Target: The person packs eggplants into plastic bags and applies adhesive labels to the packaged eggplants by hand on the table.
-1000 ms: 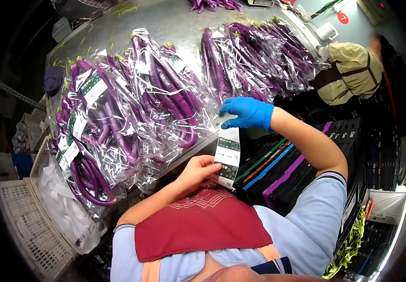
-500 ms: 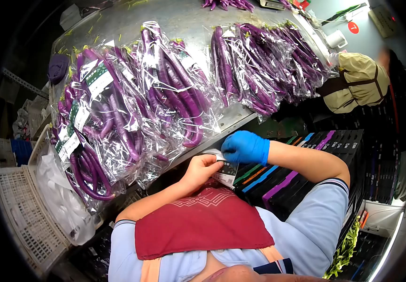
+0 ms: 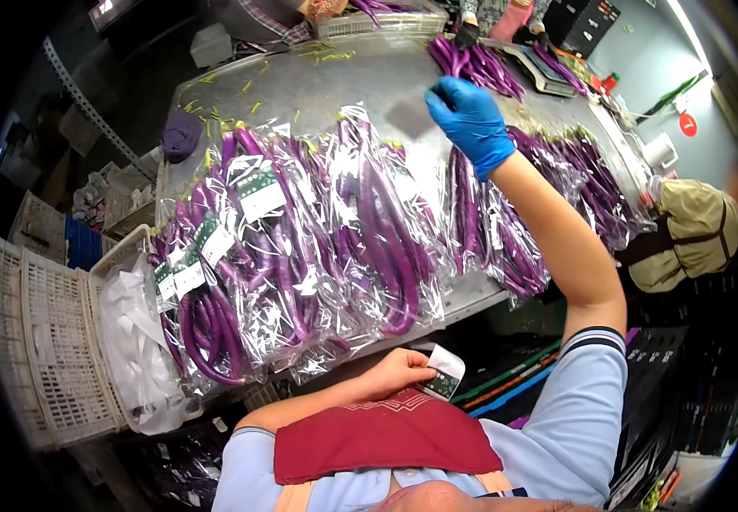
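Note:
My bare left hand [image 3: 399, 372] pinches a short strip of printed labels [image 3: 444, 374] in front of the red apron [image 3: 386, 435]. Over the metal table, my right hand [image 3: 469, 124] in a blue glove is raised with its fingers curled together; whether a label is between them is hidden. Bagged purple eggplants [image 3: 377, 230] lie below and left of it, some with green and white labels [image 3: 258, 189]. A second group of bagged eggplants [image 3: 586, 183] lies partly behind my right forearm.
Two co-workers [image 3: 514, 19] are at the far edge, one with dark-gloved hands by loose eggplants [image 3: 475, 66] and a scale [image 3: 541, 70]. White crates [image 3: 61, 341] and a basket of plastic bags [image 3: 140, 341] stand left. Black crates [image 3: 514, 388] stand below the table edge.
My right hand has moved from the label strip up over the table. The strip in my left hand hangs free at its upper end. The view has shifted, showing more of the far edge.

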{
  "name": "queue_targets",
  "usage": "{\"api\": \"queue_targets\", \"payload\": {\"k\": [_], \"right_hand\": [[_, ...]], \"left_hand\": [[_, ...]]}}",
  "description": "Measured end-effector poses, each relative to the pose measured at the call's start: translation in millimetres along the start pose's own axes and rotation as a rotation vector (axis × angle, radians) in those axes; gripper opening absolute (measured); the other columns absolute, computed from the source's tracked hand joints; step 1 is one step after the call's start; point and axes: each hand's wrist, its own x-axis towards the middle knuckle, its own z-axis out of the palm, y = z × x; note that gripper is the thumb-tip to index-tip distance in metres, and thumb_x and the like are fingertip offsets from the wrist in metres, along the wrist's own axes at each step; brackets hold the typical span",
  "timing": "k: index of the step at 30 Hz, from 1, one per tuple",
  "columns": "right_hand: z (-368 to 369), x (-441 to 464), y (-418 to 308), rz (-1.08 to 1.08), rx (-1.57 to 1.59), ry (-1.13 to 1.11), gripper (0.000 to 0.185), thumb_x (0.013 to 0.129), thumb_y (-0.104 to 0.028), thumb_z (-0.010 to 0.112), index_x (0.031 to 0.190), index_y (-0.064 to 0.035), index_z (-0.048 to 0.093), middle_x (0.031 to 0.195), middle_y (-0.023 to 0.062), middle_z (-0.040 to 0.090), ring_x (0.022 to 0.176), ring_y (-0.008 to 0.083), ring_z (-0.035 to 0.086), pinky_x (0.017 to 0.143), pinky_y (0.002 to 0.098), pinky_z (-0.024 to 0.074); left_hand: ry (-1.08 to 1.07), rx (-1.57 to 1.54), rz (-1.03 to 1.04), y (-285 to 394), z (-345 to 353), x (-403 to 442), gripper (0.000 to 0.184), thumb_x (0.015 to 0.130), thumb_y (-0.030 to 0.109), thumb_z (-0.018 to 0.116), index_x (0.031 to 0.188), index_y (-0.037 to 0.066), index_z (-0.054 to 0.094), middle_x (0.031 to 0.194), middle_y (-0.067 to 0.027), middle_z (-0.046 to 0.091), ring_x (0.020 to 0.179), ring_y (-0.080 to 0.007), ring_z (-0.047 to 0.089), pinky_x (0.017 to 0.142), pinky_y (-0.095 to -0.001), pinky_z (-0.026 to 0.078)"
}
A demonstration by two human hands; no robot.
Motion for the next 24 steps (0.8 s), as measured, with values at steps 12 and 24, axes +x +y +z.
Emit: {"api": "queue_targets", "payload": {"k": [12, 24], "right_hand": [[78, -116, -55, -0.277, -0.162, -0.350, 0.017, 0.068, -0.014, 0.056, 0.081, -0.0039, 0.053, 0.074, 0.0113, 0.052, 0.069, 0.0256, 0.052, 0.060, 0.0362, 0.0428], [116, -111, -18, 0.509, 0.986, -0.408, 0.046, 0.082, -0.015, 0.054, 0.124, -0.0027, 0.039, 0.115, 0.0116, 0.049, 0.102, 0.0184, 0.047, 0.090, 0.0288, 0.0361]], "left_hand": [[0.045, 0.058, -0.055, -8, -18, 14, 0.020, 0.080, 0.013, 0.059, 0.094, -0.001, 0.057, 0.084, -0.0014, 0.059, 0.073, -0.0060, 0.052, 0.064, -0.0189, 0.041], [-0.011, 0.119, -0.130, 1, -20, 31, 0.023, 0.082, 0.015, 0.057, 0.099, -0.001, 0.057, 0.086, -0.0032, 0.060, 0.076, -0.0087, 0.055, 0.069, -0.0221, 0.045]]}}
